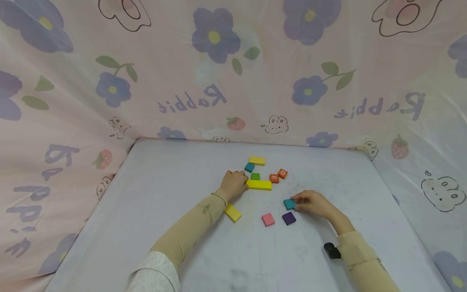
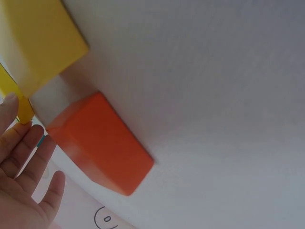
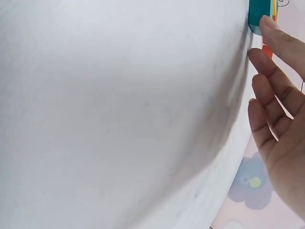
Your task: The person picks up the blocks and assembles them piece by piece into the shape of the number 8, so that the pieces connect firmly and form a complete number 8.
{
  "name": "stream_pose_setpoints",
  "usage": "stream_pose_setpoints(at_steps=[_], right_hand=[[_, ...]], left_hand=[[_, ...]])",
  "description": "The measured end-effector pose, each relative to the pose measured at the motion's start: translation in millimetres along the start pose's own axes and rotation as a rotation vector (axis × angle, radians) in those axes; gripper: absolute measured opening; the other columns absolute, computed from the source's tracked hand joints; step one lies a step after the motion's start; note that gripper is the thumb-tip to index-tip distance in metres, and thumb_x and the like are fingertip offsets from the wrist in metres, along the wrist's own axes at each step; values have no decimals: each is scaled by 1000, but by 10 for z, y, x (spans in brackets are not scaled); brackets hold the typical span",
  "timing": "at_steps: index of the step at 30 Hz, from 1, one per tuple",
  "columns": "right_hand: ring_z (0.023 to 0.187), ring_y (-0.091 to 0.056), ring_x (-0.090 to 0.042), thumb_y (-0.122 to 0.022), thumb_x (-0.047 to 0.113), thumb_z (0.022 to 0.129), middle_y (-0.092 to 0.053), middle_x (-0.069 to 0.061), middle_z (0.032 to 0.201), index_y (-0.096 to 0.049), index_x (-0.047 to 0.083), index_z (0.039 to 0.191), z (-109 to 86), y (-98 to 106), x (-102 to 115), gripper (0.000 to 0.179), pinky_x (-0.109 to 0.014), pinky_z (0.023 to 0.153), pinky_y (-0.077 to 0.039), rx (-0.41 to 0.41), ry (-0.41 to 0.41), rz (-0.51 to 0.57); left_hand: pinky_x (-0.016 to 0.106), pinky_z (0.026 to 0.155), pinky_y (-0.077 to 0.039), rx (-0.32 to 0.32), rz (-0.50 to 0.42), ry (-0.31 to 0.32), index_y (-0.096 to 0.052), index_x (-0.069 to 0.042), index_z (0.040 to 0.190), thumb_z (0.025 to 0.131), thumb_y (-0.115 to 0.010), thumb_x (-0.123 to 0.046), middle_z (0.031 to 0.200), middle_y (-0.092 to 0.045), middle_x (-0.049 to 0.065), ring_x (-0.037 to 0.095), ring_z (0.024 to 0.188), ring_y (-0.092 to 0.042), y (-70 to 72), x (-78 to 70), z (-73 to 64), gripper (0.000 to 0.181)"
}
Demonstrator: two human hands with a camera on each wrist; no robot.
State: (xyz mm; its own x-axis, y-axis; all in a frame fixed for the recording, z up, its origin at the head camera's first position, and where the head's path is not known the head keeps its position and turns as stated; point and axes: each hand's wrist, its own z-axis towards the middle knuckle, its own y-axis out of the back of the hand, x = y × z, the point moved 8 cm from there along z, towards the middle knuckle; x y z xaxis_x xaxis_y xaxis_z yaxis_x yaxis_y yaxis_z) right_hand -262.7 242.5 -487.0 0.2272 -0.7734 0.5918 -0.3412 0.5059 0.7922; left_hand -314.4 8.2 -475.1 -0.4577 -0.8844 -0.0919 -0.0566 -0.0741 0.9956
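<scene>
My left hand (image 1: 234, 184) pinches the left end of a long yellow block (image 1: 260, 185) between thumb and index finger. A small green block (image 1: 255, 176) sits just behind that bar, and two orange letter tiles (image 1: 282, 173) are near its right end. Farther right, my right hand (image 1: 314, 203) has its fingertips at the right edge of a teal square block (image 1: 289, 204). In the right wrist view the thumb overlaps the teal block (image 3: 259, 13), while the index finger stands a little apart from it. The other right fingers are loosely bent.
A yellow block (image 1: 257, 161) and a teal block (image 1: 249, 167) lie farther back. Nearer are a pink tile (image 1: 268, 219), a purple tile (image 1: 289, 218) and a yellow block (image 1: 232, 213) beside the left forearm. An orange block (image 2: 102, 145) shows in the left wrist view. Patterned cloth (image 1: 255, 93) walls the table.
</scene>
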Motion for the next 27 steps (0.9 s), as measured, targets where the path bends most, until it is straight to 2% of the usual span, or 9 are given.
stream_pose_setpoints(at_steps=[7,15,27], right_hand=[[81,-51,-12,-68,22,84,-62,-3,90,-67,8,112,75,-29,41,31,-26,70,-44,9,16,-8],[79,-50,-15,-68,18,84,-62,-2,88,-67,9,113,167,-41,131,30,-28,70,-43,20,-30,-21],[75,-50,-15,-68,21,84,-64,-3,86,-67,9,113,329,-101,288,32,-27,66,-42,21,-83,-63]], left_hand=[[32,82,-45,-8,12,-13,-68,-16,110,89,-61,-35,98,-66,-2,14,86,-60,-2,-2,2,29],[32,82,-45,-12,19,-20,-68,-16,110,89,-60,-35,100,-66,-2,14,86,-60,18,-12,-6,29],[32,81,-45,-14,18,-19,-68,-17,108,89,-61,-36,99,-66,-3,14,86,-60,8,-6,-7,28]])
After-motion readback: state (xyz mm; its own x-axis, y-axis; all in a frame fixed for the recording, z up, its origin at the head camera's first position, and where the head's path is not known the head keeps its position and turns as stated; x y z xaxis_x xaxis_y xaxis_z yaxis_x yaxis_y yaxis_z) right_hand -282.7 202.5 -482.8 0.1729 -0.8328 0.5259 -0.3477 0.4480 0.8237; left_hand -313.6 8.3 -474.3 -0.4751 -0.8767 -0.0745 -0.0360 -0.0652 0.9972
